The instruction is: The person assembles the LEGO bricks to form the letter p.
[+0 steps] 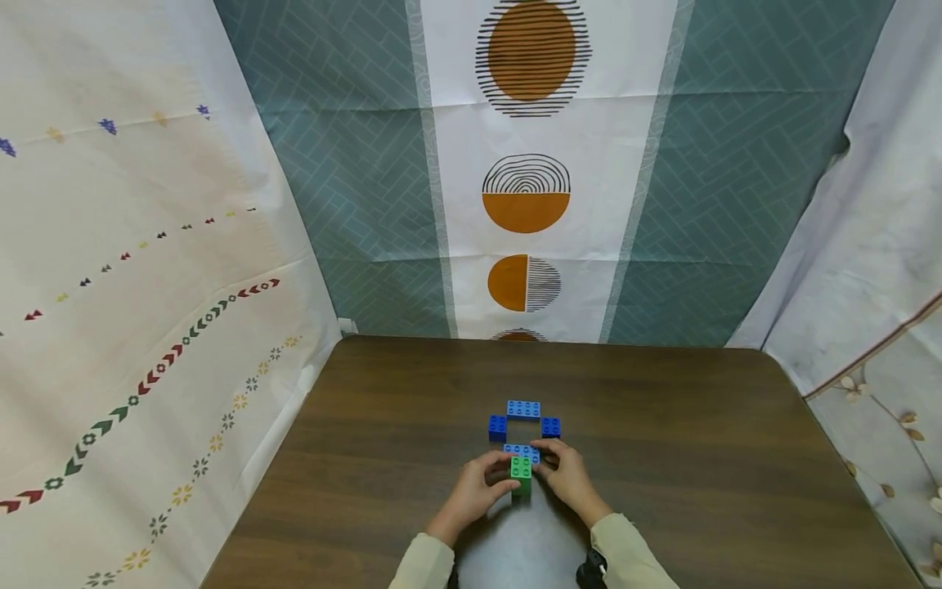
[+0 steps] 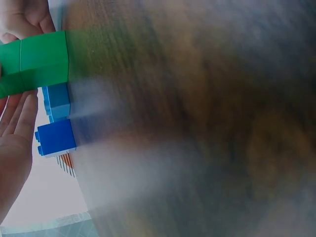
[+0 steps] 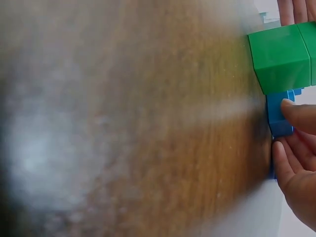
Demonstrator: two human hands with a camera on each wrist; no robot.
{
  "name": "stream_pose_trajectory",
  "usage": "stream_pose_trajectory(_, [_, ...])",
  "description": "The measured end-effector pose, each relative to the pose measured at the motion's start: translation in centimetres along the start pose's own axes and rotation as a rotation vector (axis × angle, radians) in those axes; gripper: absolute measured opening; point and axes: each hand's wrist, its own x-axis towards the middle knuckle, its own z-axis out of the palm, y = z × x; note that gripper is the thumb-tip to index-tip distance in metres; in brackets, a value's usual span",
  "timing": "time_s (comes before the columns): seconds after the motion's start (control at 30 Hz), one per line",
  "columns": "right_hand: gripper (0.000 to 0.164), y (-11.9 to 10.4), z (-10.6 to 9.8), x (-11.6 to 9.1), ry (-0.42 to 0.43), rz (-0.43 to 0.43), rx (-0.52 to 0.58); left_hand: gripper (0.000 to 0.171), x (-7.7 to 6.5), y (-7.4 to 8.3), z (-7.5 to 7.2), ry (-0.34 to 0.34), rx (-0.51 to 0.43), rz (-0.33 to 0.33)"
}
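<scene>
My left hand [image 1: 474, 489] is at the left of two stacked green bricks [image 1: 521, 474], gripping them with the thumb at the near side and the fingers behind. The seam between them shows in the left wrist view, where the green stack [image 2: 43, 59] partly covers the fingers. With thumb and fingertips, my right hand [image 1: 565, 476] pinches the right end of a light blue brick [image 3: 280, 116], just behind the green stack. Farther back, a second light blue brick [image 1: 523, 409] lies crosswise, with dark blue bricks at left [image 1: 497, 427] and right [image 1: 550, 426] nearer me.
All the bricks stand near the middle of a brown wooden table [image 1: 662, 458]. A patterned cloth [image 1: 522, 294] hangs behind the table's far edge, and pale cloths hang at both sides.
</scene>
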Motion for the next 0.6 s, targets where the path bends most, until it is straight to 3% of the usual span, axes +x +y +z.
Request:
stream_pose_trajectory(0.33, [0.032,0.2,-0.9,-0.5,0.054,-0.002,0.047,0.036,0.1,-0.5,-0.1,0.001,-0.015,0.040])
stream_pose_trajectory(0.6, [0.033,-0.2,-2.0,-0.7,0.063,0.036,0.076,0.034,0.2,-0.5,0.1,0.017,-0.014,0.009])
